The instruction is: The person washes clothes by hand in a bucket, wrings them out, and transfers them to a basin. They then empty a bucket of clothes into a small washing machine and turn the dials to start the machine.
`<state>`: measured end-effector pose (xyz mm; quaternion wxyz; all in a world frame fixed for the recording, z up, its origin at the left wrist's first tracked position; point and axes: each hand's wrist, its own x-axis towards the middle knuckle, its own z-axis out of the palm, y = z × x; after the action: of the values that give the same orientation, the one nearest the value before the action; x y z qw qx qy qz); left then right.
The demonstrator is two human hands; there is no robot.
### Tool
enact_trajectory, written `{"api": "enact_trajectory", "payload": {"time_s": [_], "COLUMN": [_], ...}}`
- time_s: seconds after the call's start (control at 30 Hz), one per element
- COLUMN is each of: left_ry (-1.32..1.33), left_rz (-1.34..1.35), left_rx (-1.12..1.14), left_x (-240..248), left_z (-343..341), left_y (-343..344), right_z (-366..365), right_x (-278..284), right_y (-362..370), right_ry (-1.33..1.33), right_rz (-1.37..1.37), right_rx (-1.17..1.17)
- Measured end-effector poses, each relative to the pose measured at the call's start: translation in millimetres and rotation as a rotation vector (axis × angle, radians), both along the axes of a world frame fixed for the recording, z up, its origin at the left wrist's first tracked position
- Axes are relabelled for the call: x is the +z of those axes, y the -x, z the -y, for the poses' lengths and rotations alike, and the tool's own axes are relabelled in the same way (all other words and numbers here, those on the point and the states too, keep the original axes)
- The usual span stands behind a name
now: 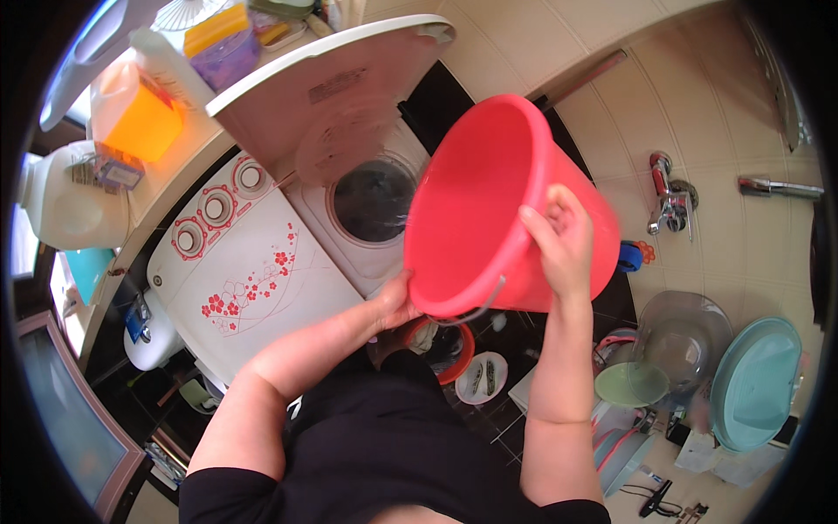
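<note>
A large red-pink bucket (480, 192) is tilted, its mouth facing left toward a top-loading washing machine (262, 288). My right hand (561, 240) is closed on its near right rim. My left hand (398, 301) grips the lower rim, with the fingers partly hidden. The bucket's rim reaches the edge of the machine's round tub opening (375, 201), where faint water streaks show by the rim. The raised lid (340, 79) leans back behind the tub. A thin wire handle (489, 301) hangs at the bucket's near side.
At the left, jugs (78, 196) and an orange-filled container (144, 113) stand on a ledge. Below me sit an orange-red basin (458, 354) and a white bowl (481, 377). A wall tap (670, 201) and several basins, including a teal one (755, 384), are on the right.
</note>
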<state>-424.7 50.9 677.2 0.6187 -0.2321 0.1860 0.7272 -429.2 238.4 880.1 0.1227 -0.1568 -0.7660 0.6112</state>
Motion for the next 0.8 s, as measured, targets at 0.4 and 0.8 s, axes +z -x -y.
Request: {"api": "enact_trajectory", "payload": {"time_s": [0.4,0.8], "left_ry": [0.523,0.654], "left_rz": [-1.054,-1.402], "left_rx": [-0.162,-0.317], "left_x": [-103.4,-358.3], "left_z": [-112.8,-229.3], "left_y": [-105.7,-127.4], "right_z": [-134.4,-149.5], "right_x": [-146.8,-561.5], "right_y": [-285.0,-357.6], "right_ry": [-0.081,0.724], "right_rz": [0.381,0.300], "right_rx": [-0.728,-1.257]}}
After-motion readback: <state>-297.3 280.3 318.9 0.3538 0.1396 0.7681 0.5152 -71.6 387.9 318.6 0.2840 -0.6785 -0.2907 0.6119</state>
